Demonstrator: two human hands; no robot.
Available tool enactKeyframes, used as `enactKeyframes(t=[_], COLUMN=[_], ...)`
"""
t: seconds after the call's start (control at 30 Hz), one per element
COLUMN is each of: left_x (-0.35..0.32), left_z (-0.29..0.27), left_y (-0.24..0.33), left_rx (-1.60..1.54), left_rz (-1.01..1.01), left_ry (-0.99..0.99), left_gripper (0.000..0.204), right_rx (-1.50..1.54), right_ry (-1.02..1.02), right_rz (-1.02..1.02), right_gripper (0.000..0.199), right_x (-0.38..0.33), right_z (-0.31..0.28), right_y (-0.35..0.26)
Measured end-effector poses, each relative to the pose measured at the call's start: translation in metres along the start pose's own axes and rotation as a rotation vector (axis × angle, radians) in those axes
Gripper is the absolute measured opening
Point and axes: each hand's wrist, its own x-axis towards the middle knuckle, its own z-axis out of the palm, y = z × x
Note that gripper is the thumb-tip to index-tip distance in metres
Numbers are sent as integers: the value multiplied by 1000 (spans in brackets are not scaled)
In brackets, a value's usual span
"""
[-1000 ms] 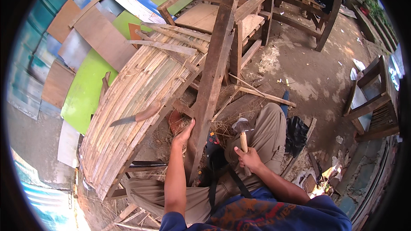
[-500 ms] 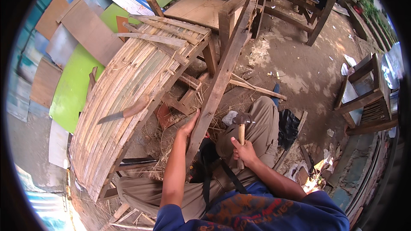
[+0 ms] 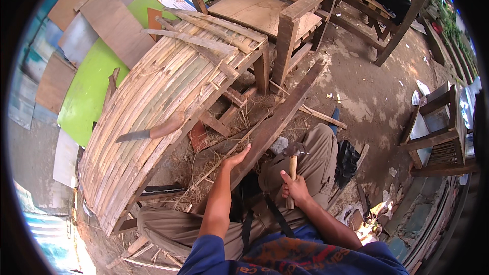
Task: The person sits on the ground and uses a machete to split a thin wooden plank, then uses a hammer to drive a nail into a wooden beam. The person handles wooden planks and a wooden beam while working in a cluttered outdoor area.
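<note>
My left hand grips the left edge of a long dark wooden plank. Some of its fingers are hidden by the wood. The plank slants from my lap toward the far right. My right hand is closed around the wooden handle of a claw hammer, held upright with its metal head on top, over my bent right leg. To the left, a large knife with a wooden handle lies on a bench of bamboo slats.
Loose wood strips lie on the bench's far end. Beyond it stands a wooden armchair. A small wooden frame is at the right, and a black plastic bag lies beside my right knee. Straw and scraps litter the dirt floor.
The plank's far end has dropped and now sits lower, uncovering the armchair behind it. My left hand is still at its edge; the hammer stays upright in my right hand. The view has shifted slightly.
</note>
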Motion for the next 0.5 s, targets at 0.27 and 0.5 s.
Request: enactKeyframes(t=[0.27,0.5], left_x=[33,35], left_z=[-3,4], left_y=[-39,-54], left_rx=[64,-25], left_rz=[-85,-73], left_ry=[-74,-64], left_gripper=[119,124], right_rx=[-44,-72], right_ry=[16,0], right_rz=[40,85], right_gripper=[43,44], right_x=[4,4], right_z=[-4,0], right_y=[-4,-5])
